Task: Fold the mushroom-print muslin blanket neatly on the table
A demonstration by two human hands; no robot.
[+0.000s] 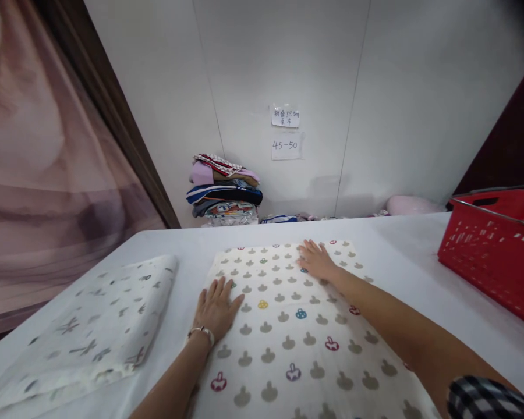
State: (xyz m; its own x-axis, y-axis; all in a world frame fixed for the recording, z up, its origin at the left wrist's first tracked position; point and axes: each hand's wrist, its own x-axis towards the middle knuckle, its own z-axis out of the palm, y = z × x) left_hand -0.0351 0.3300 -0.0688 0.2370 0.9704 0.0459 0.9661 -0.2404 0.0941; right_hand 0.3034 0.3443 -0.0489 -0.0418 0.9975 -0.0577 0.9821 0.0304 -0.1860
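A white cloth with a mushroom print (283, 331) lies spread lengthwise on the white table, its near end running out of view at the bottom. Flat on its left edge rests my left hand (215, 308), fingers spread, a bracelet on the wrist. My right hand (317, 261) lies farther away, palm down near the cloth's far edge, fingers stretched out. Neither hand grips anything. To the left, a folded white cloth with a dragonfly print (109, 314) lies apart from the mushroom cloth.
A red plastic basket (498, 250) with a metal handle stands on the table (402, 250) at the right. Behind the table rises a stack of folded fabrics (225, 189). Two paper notes (287, 145) are on the wall. A pink curtain (48, 174) hangs at the left.
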